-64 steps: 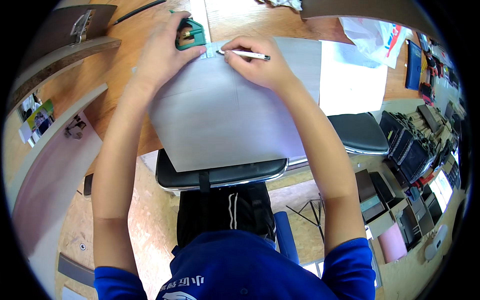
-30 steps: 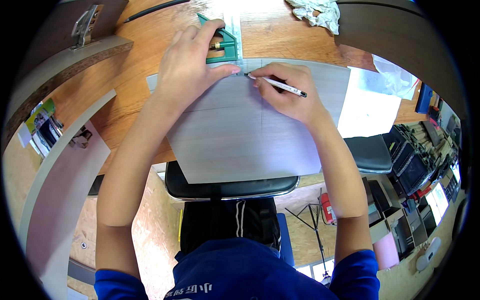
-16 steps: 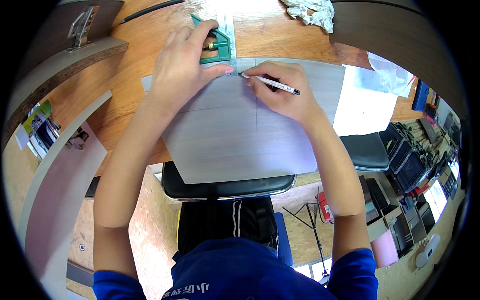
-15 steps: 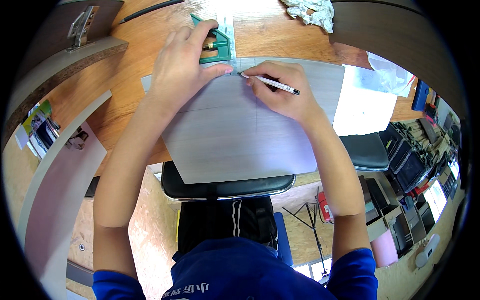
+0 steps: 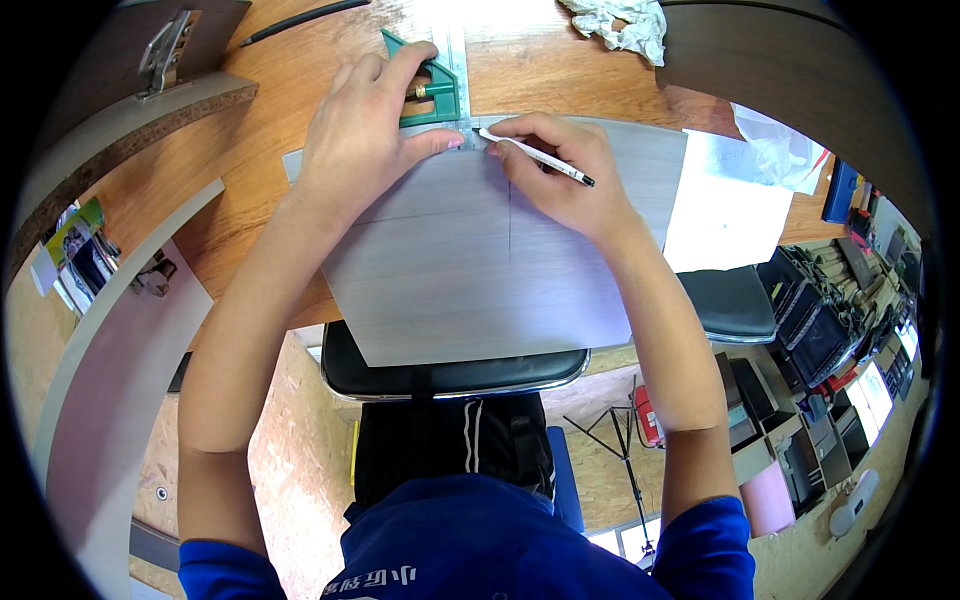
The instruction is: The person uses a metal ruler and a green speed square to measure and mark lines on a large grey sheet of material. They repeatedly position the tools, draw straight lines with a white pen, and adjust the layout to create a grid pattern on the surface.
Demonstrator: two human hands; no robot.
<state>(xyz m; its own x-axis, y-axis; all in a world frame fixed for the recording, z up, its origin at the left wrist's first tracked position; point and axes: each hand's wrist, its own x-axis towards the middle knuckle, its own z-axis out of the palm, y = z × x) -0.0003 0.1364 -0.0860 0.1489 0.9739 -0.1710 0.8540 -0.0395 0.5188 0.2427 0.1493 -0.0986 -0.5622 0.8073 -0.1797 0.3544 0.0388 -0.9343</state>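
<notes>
White, slim pen with a black end: its tip sits slightly farther toward the board's far edge than half a second ago, while the square has scarcely shifted. The right hand pinches the pen between thumb and fingers, beside the silvery rule blade. The left hand curls over the green, open-framed square head, thumb stretched toward the blade, presumably to keep the head against the board's far edge and the blade steady. Grey, wood-grained flat board lies on the orange-brown wooden table, its near edge projecting above the black padded chair seat. Wood surface shows beyond the board, reaching the dark brown panel at right; white paper sheet borders the board's right edge, limiting free room there.
</notes>
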